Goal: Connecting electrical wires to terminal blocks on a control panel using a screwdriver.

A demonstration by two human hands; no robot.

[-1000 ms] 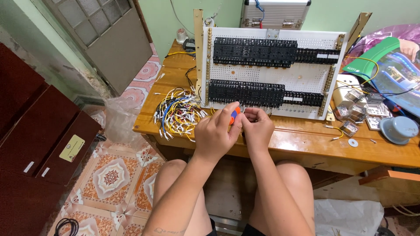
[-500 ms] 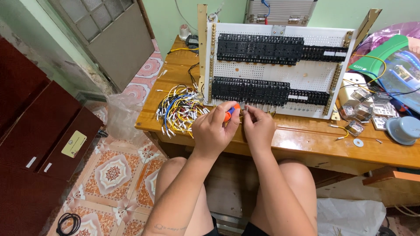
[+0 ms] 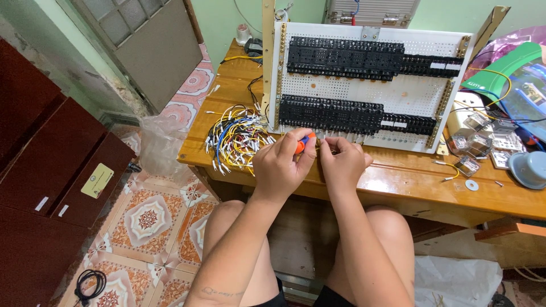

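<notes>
Left hand [image 3: 280, 165]: closed around a screwdriver [image 3: 304, 142] with an orange handle and blue cap, at the near edge of the desk [image 3: 398, 182].
Right hand [image 3: 341, 162]: just beside the left one, fingertips pinched together near the panel's lower edge; what they pinch is too small to tell.
Screwdriver axis: the handle slants up and right toward the panel; its tip is hidden.
Wire bundle [image 3: 236, 136]: loose yellow, white and blue wires, left of the hands on the desk.
Panel [image 3: 364, 91]: white perforated board just beyond the hands, standing tilted, with two rows of black terminal blocks [image 3: 341, 57].
Right of hands: small clear relays [image 3: 475, 145] and a grey round cap [image 3: 529, 169].
Room: patterned tile floor [image 3: 148, 219] and a dark red cabinet [image 3: 51, 170] far left.
</notes>
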